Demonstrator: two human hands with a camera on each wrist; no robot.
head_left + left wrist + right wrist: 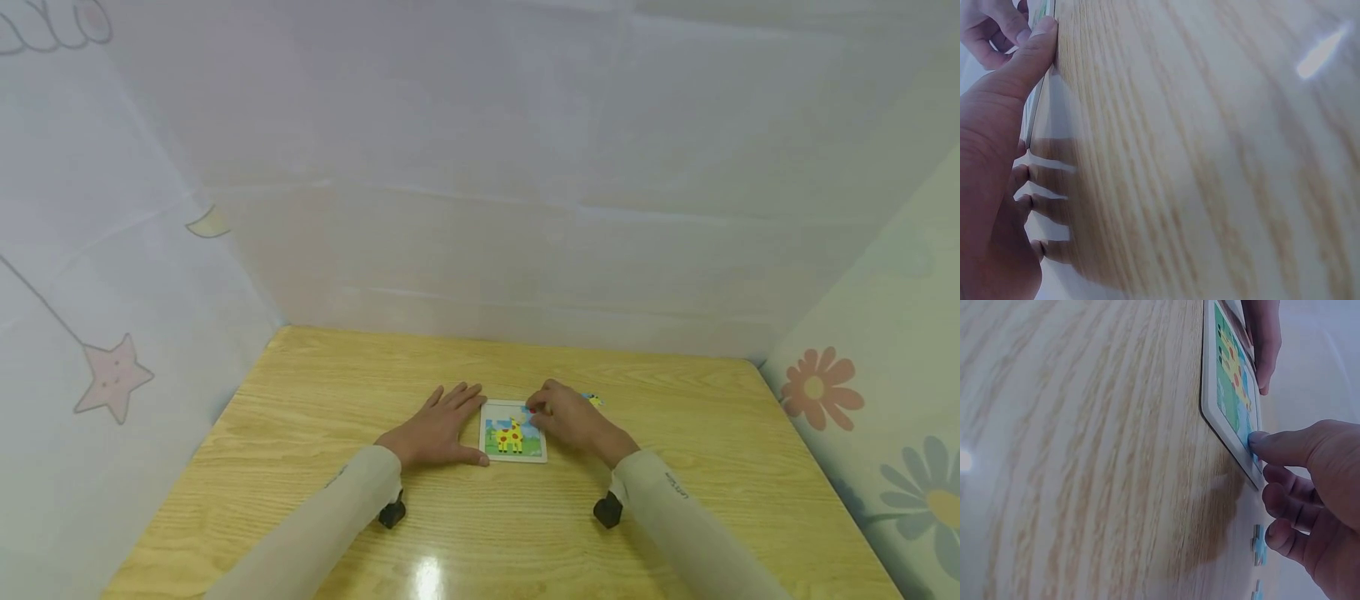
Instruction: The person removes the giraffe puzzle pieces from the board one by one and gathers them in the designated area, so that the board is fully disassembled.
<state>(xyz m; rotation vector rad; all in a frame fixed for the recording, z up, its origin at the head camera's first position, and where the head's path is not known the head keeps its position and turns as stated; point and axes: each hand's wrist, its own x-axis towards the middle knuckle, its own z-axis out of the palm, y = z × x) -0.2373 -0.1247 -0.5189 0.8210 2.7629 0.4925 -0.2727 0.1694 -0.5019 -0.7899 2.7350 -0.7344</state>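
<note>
A small jigsaw puzzle board (pixel 513 457) with a pale rim lies on the table, showing a yellow giraffe with red spots on green ground; bare pale areas show in its upper part. My left hand (pixel 442 429) rests at its left side, fingers spread, with the thumb at the lower left corner. At the upper right corner, my right hand (pixel 573 418) pinches a blue puzzle piece (pixel 1254 439) with the thumb on top, low against the board. The fingertips partly hide this piece. In the right wrist view, the other fingers are bent beside the board.
Loose puzzle pieces (pixel 592 399), blue and yellow, lie on the wooden table (pixel 360 367) just beyond my right hand. In the right wrist view, a loose piece (pixel 1259 545) lies near the bent fingers. Pale printed cloth (pixel 480 250) stands behind the table and at both sides.
</note>
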